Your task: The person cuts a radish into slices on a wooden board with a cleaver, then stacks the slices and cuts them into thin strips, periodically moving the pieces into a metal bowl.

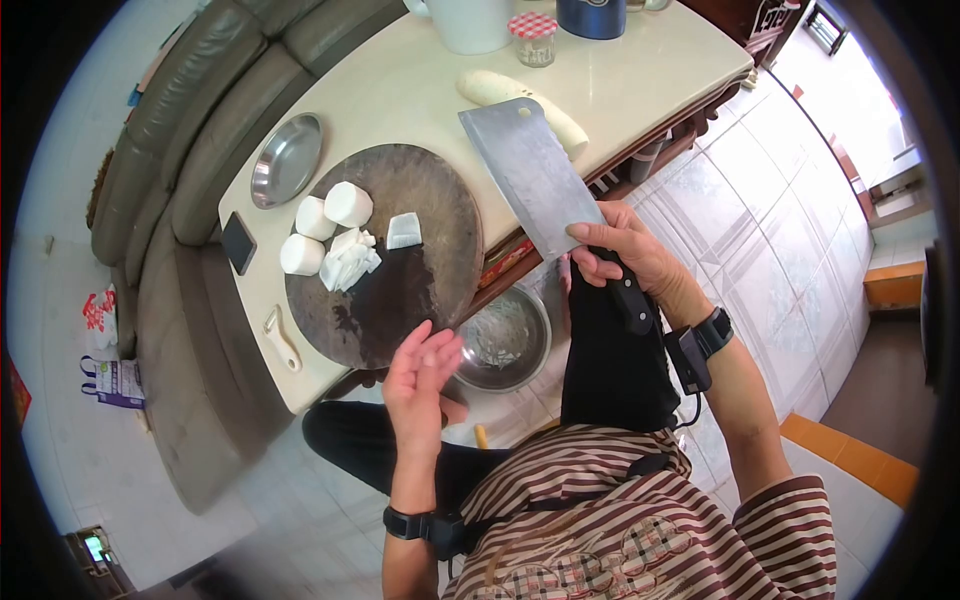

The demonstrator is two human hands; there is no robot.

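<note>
My right hand point(625, 250) grips a cleaver point(535, 175) where its black handle meets the blade, the wide blade slanting up and left past the table edge. Fingers apart and holding nothing, my left hand point(420, 375) is just off the near edge of a round dark chopping board point(440, 200). On the board lie several thick white radish chunks point(348, 204), a pile of thin white slices point(350, 260) and one separate cut piece point(404, 231). A wet patch darkens the board's near half. Behind the cleaver lies a long white radish point(535, 105), partly covered by the blade.
A metal bowl point(505, 340) with white scraps stands below the table edge. On the table are an oval metal dish point(287, 160), a phone point(239, 243), a peeler point(281, 340), a lidded glass jar point(534, 42) and a blue container point(590, 18). A grey sofa point(190, 240) is left.
</note>
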